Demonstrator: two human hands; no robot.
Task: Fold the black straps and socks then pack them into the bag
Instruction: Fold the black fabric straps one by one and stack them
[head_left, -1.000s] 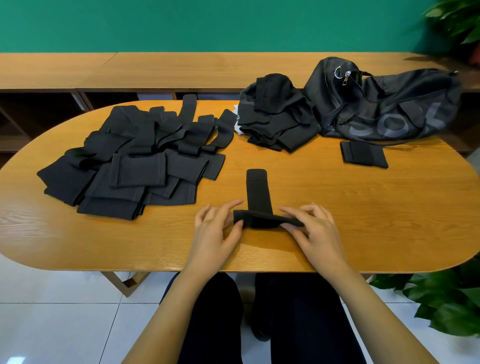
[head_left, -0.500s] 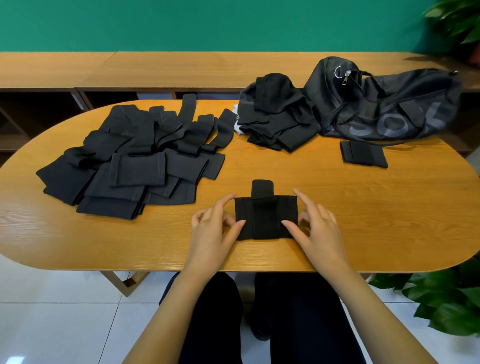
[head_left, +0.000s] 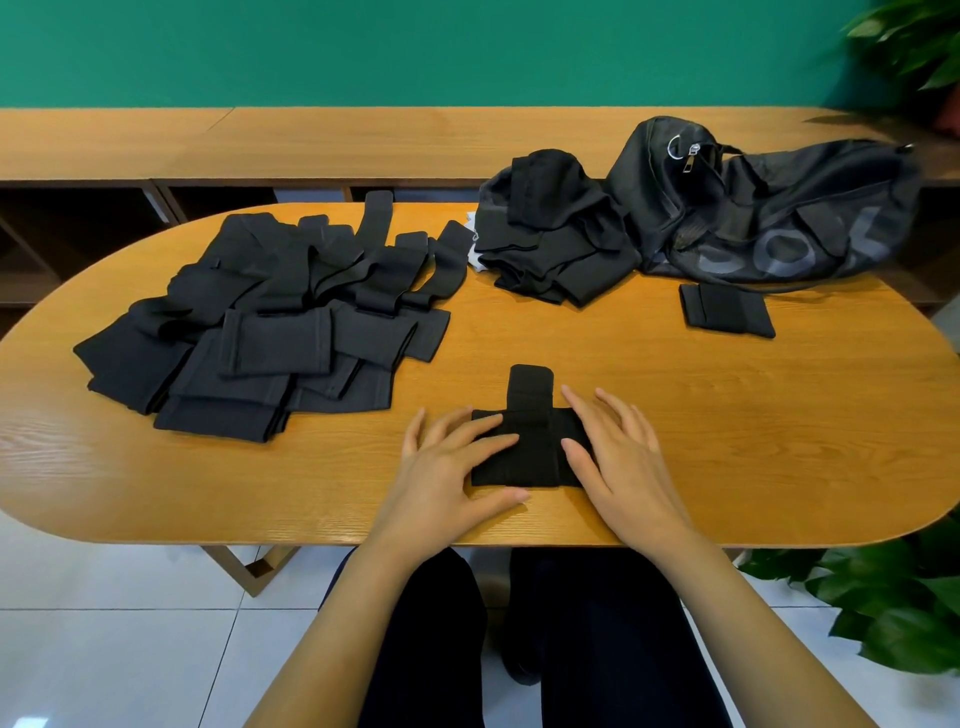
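Fingers straight, the left hand (head_left: 452, 462) and right hand (head_left: 618, 457) press flat on either end of a part-folded black strap (head_left: 530, 449) near the worktop's (head_left: 753, 415) front edge. Folding is the step in hand; its narrow tab pokes out beyond, so next comes folding that down, then the bag (head_left: 769, 218)

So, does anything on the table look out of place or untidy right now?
One thing: the strap pressed flat under the left hand and right hand has a narrow tab sticking out past its far edge, unlike the neat folded piece by the bag. Also, something white peeks from under the black heap beside the bag.
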